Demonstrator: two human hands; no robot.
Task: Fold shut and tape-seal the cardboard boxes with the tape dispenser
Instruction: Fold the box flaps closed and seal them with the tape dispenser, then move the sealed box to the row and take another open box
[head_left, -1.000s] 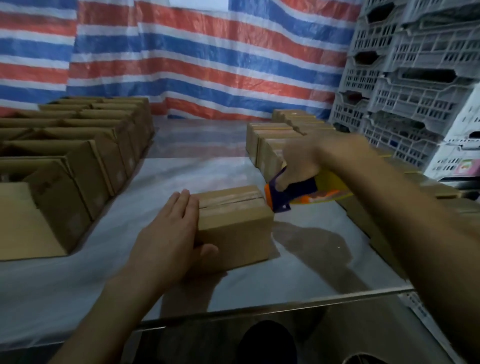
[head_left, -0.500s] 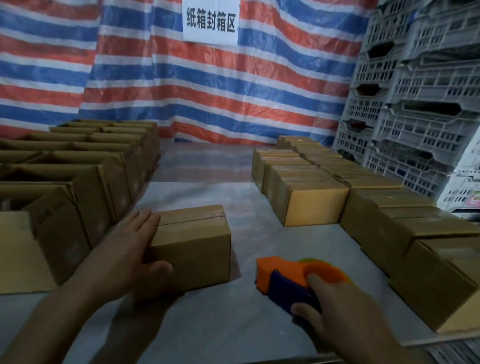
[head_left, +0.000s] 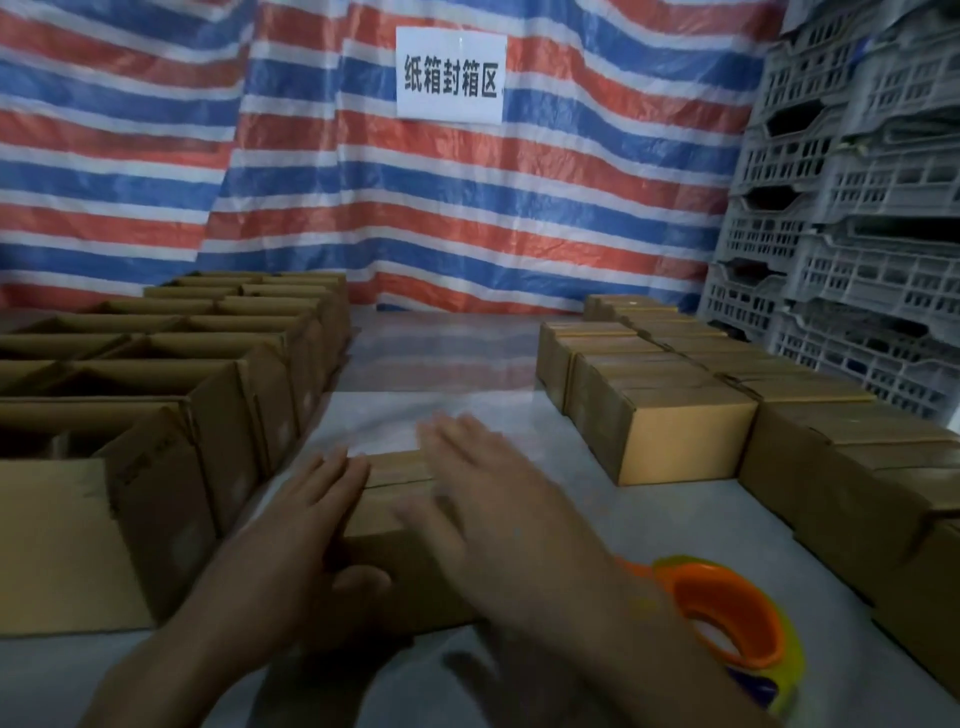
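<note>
A small closed cardboard box (head_left: 397, 499) with a taped seam sits on the table in front of me. My left hand (head_left: 306, 530) lies flat against the box's left side, fingers straight, thumb at its front. Over the box's top hovers or rests my right hand (head_left: 483, 499), blurred, with fingers spread and straight. The orange and yellow tape dispenser (head_left: 727, 618) lies on the table to the right of the box, partly hidden by my right forearm. Neither hand touches the dispenser.
Open unsealed boxes (head_left: 171, 395) line the left side of the table. Sealed boxes (head_left: 675, 415) stand in rows on the right. Grey plastic crates (head_left: 857, 208) are stacked at the far right. A striped tarp with a white sign (head_left: 451, 75) hangs behind.
My right hand has let go of the tape dispenser, which now lies on the table, and has moved left onto the box. My left hand stays at the box's left side.
</note>
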